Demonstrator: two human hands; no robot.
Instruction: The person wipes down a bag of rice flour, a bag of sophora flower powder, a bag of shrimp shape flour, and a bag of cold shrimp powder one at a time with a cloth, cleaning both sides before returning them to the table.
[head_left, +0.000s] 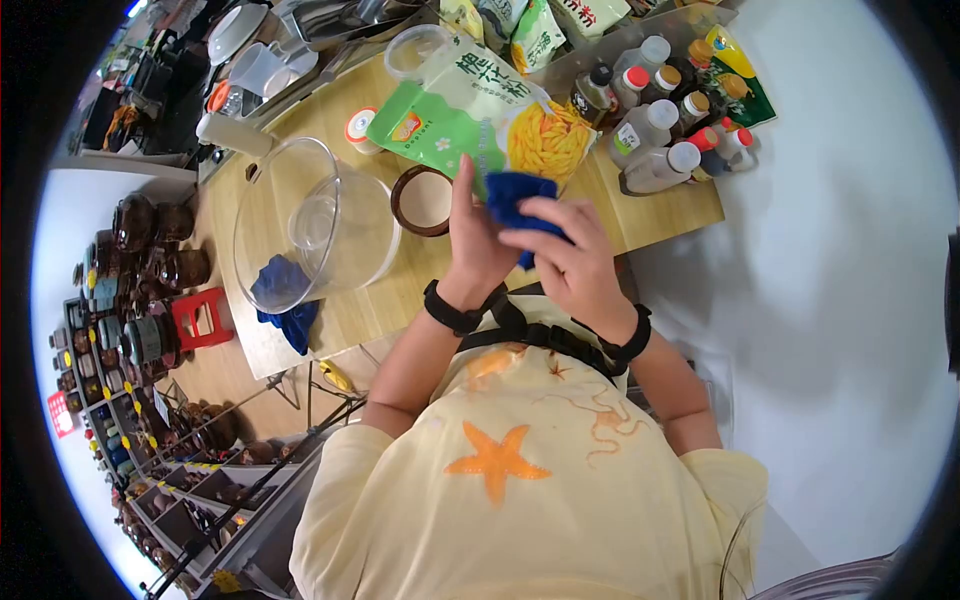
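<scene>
My right hand [578,252] grips a dark blue cloth [520,192], its fingers bent over the folds. Close beside it, my left hand [480,248] has one digit stretched upward, and the cloth lies against its far side, hiding the other fingers. Just beyond both hands is a large green and white pouch [440,130] with a picture of yellow strips on it. Left of my left hand sits a round brown-rimmed bowl [398,200] with a pale inside. Further left is a big clear container [368,240].
A second blue cloth [298,325] lies at the table's left front edge. Several capped bottles [650,125] stand at the back right. A white-lidded jar [362,130] and a clear tub [415,50] are behind the bowl. A red stool [203,318] and jar shelves are left.
</scene>
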